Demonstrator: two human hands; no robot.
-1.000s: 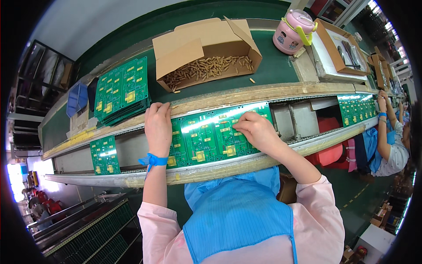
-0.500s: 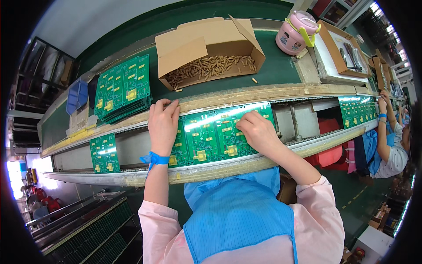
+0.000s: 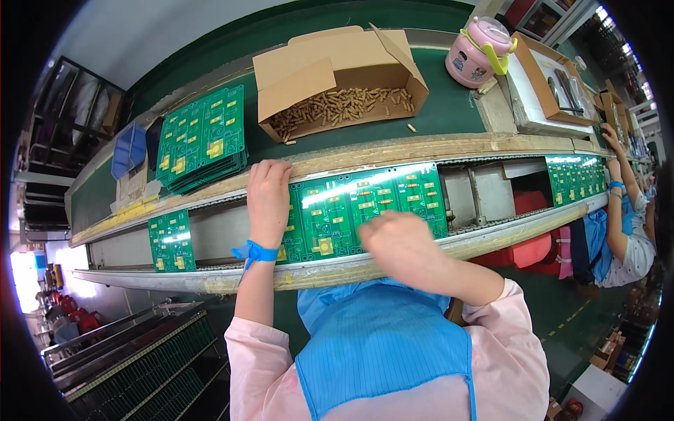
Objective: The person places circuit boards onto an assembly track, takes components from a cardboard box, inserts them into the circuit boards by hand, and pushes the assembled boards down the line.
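Observation:
A large green circuit board (image 3: pixel 326 210) lies across the rails in front of me, with pale rectangles, gold square patches and a few small tan parts, which look like resistors, on its upper middle and right. My left hand (image 3: pixel 269 188) rests at the board's left end, against the far rail. Its fingers are curled together, and whatever they hold is hidden. Over the lower middle of the board is my right hand (image 3: pixel 399 237), blurred by motion; its fingertips point left and their grip cannot be made out.
Beyond the rail, a stack of green boards (image 3: pixel 200 133) stands left of an open cardboard box (image 3: pixel 302 67) of small tan cylinders. A pink container (image 3: pixel 480 52) is at the back right. Other boards (image 3: pixel 170 242) sit on the rails. A co-worker's arm (image 3: pixel 615 168) reaches in at right.
My right hand has moved left and toward me, uncovering tan parts on the board's right side. My left hand stays near the far rail, its fingers drawn closer together.

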